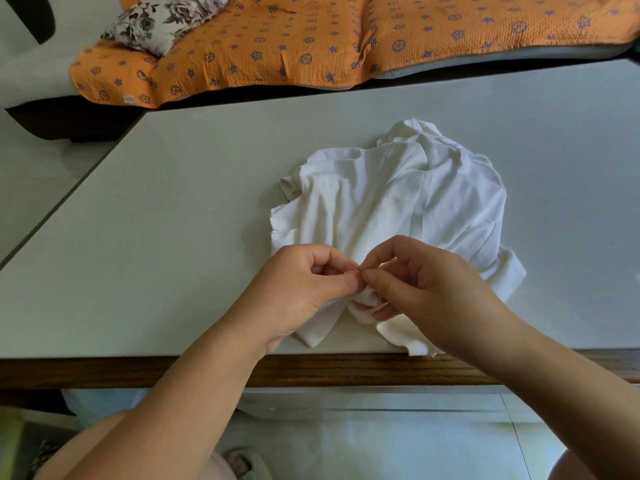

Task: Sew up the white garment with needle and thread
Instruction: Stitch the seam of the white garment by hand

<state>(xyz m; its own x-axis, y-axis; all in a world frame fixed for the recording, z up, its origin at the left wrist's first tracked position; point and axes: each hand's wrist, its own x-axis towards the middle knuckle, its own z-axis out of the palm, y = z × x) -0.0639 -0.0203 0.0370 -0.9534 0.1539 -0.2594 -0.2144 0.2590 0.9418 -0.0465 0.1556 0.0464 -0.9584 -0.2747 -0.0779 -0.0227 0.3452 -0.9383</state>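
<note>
Bare left hand [304, 285], right hand [429, 285], fingers [374, 278] on white garment [398, 199]

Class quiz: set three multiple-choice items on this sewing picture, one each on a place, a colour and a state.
1. Where is the white garment? A on the table; B on the sofa; C on the floor.
2. The patterned cover behind is: A green; B orange; C black.
3. The left hand and right hand are: A flat; B pinching the garment; C out of view.
Answers: 1A, it lies crumpled on the pale tabletop; 2B, orange with blue motifs; 3B, curled fingertips meet at its near fold.
</note>
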